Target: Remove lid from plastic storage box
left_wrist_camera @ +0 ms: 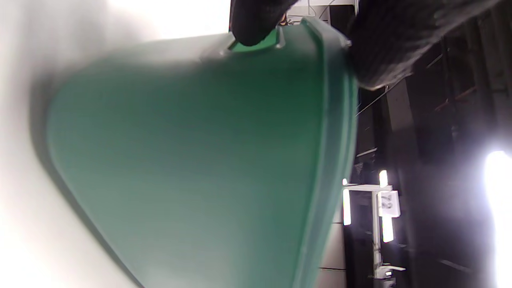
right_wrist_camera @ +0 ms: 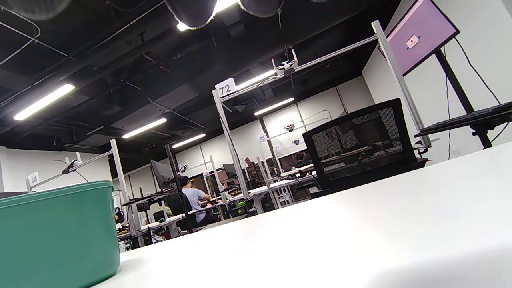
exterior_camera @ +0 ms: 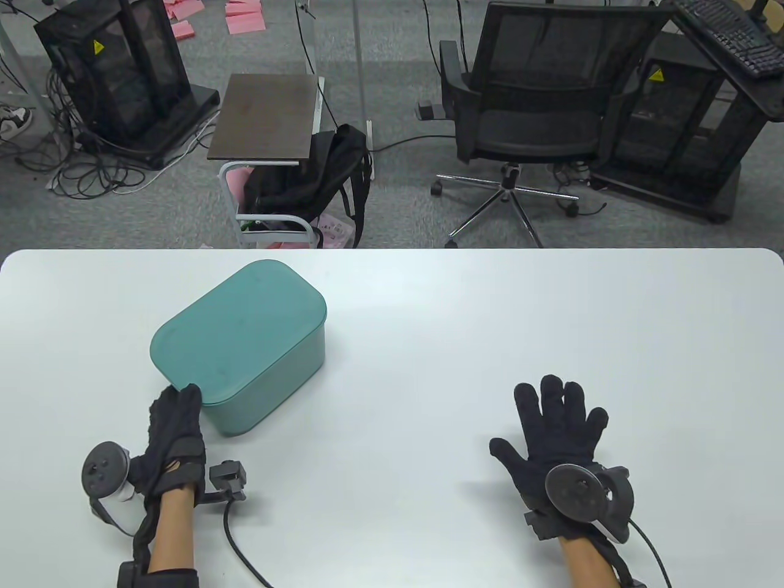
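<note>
Table view: left hand seemingly pinching lid near corner; right hand splayed flat, well apart.

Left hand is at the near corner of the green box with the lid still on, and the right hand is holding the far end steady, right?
Not quite. The left hand is at the near corner of the green box, and the lid is still on. But the table view shows the right hand resting open on the table, well apart from the box.

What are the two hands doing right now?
Left hand: fingertips touch the lid at the box's near corner.
Right hand: open, flat on the table, holding nothing.
</note>
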`<state>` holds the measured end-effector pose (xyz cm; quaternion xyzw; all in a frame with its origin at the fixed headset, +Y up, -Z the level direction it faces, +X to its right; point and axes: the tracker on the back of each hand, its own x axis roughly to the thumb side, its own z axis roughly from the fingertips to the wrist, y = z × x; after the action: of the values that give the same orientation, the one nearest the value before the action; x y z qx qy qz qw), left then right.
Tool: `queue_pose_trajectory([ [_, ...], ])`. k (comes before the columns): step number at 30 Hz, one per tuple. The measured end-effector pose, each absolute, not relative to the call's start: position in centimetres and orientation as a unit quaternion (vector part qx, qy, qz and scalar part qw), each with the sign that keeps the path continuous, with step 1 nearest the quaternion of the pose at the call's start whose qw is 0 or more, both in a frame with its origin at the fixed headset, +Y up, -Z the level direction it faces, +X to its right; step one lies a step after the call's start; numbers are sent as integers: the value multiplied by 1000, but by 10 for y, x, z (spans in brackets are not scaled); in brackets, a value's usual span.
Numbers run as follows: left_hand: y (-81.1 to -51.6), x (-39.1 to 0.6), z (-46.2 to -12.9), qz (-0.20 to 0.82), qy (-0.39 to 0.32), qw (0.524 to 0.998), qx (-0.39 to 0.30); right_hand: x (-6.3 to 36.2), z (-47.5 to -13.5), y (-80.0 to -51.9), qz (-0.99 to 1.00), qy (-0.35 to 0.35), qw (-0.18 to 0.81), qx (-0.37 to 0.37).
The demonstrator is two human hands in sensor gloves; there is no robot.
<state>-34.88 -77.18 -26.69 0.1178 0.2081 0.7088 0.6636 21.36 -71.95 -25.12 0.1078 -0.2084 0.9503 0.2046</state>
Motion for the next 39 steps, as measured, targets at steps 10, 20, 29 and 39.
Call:
queue_pose_trajectory([
  [10,-791,-333,-277,855,132,498,67,221,-252,-718,948,-213,216,98],
  [20,-784,-314,-276,867,103,483,69,230,-254,-716,945,-220,227,84],
  [29,-760,-265,-275,857,33,514,-4,238,-254,-713,941,-228,239,75],
  [39,-748,-201,-275,834,-14,543,-95,246,-250,-708,930,-245,267,58],
])
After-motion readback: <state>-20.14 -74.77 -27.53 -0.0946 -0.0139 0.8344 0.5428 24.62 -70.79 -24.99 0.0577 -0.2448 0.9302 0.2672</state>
